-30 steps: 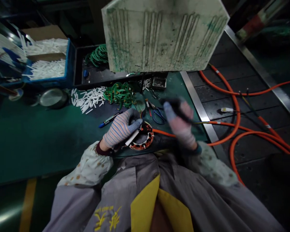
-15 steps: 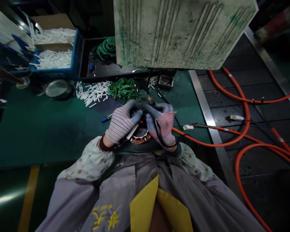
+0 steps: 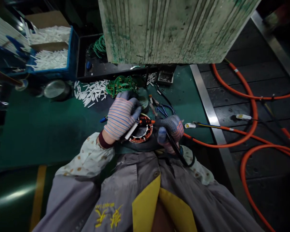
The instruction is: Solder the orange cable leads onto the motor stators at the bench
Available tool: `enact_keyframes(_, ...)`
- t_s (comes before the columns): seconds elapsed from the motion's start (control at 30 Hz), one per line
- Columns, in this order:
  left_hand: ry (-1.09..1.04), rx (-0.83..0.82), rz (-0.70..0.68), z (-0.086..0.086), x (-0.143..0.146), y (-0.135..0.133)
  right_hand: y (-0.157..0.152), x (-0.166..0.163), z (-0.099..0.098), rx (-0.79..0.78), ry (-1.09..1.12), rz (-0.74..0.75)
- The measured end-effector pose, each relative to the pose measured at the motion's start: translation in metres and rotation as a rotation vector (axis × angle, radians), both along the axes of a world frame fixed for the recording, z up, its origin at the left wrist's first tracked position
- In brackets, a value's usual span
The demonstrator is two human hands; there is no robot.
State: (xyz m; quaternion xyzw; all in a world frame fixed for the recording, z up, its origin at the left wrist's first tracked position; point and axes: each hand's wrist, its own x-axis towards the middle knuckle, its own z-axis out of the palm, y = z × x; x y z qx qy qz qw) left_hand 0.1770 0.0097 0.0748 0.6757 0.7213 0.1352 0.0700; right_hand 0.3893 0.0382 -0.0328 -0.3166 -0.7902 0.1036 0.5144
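My left hand [image 3: 122, 114], in a striped glove, is over the left rim of a ring-shaped motor stator [image 3: 148, 132] wound with orange-red wire. Its fingers curl together, and whatever is between their tips is hidden. A white sleeve tube [image 3: 131, 130] sticks out below the thumb, across the stator's left side. To the right of the stator, my right hand [image 3: 171, 130] is closed around the dark handle of a soldering iron [image 3: 156, 111]. The iron's thin end points up and away, and a black cable loops below the wrist. Green ring-shaped circuit boards [image 3: 122, 85] lie just beyond my left hand.
Loose white tubes [image 3: 93, 91] lie beside the boards, with a blue bin [image 3: 72, 48] of more behind. Blue-handled pliers [image 3: 163, 110] and a small metal box [image 3: 166, 77] are beyond my right hand. A large, stained panel [image 3: 174, 32] overhangs the back. Orange cables [image 3: 255, 112] run off right.
My hands have parted. The right one has moved right and down with the soldering iron, uncovering the stator and pliers. My left hand has shifted slightly up. The view has turned a little.
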Motion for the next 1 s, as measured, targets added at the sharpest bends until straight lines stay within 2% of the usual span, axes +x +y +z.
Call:
enact_keyframes(0.2,0.063,-0.154,-0.067,0.004,-0.012,0.016,0.001,0.012,0.0,0.051,-0.09,0.058)
enact_keyframes(0.33,0.148,-0.204,-0.12,0.012,-0.014,0.021,0.004,0.007,0.007,0.085,-0.007,0.146)
enact_keyframes(0.6,0.286,-0.273,-0.17,0.027,-0.004,0.027,0.009,0.005,0.013,0.135,0.039,0.203)
enact_keyframes(0.87,0.303,-0.278,-0.109,0.024,-0.001,0.027,0.009,0.003,0.011,0.086,0.08,0.229)
enact_keyframes(1.0,0.189,-0.256,-0.066,0.016,-0.005,0.021,0.004,0.001,0.011,0.074,0.128,0.117)
